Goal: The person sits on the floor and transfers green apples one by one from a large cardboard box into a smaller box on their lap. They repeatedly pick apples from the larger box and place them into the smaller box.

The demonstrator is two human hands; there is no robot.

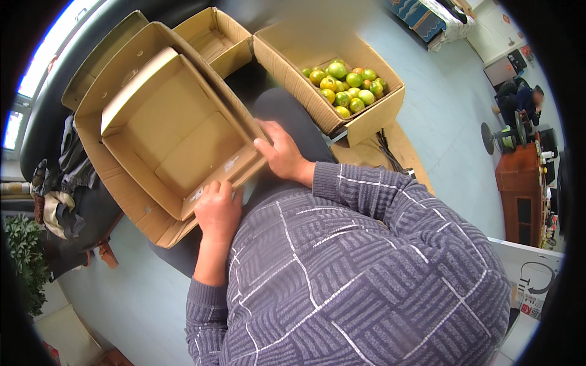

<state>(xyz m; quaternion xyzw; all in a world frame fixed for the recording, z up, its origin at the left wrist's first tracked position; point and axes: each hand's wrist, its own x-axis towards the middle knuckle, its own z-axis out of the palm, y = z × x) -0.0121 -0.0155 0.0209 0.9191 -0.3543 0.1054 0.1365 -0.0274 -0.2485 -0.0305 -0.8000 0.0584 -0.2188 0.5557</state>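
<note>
A smaller cardboard box (192, 137) sits inside a larger cardboard box (123, 196) on the person's lap, both with their open tops facing up. My left hand (217, 210) grips the near wall, fingers curled over its edge. Farther right, my right hand (286, 153) holds the near right corner with the thumb on top and the other fingers at the outer side. The undersides of the boxes are hidden. Beyond the right knee, another cardboard box (302, 87) contains many green and orange-tinged tomatoes (354, 80).
A small open cardboard box (238, 52) adjoins the tomato box. Dark clothing (75, 155) lies on a black seat at left, beside a leafy plant (25, 261). A flat cardboard piece (407, 146) is on the floor. Another person (522, 103) is near a fan and wooden cabinet (517, 192).
</note>
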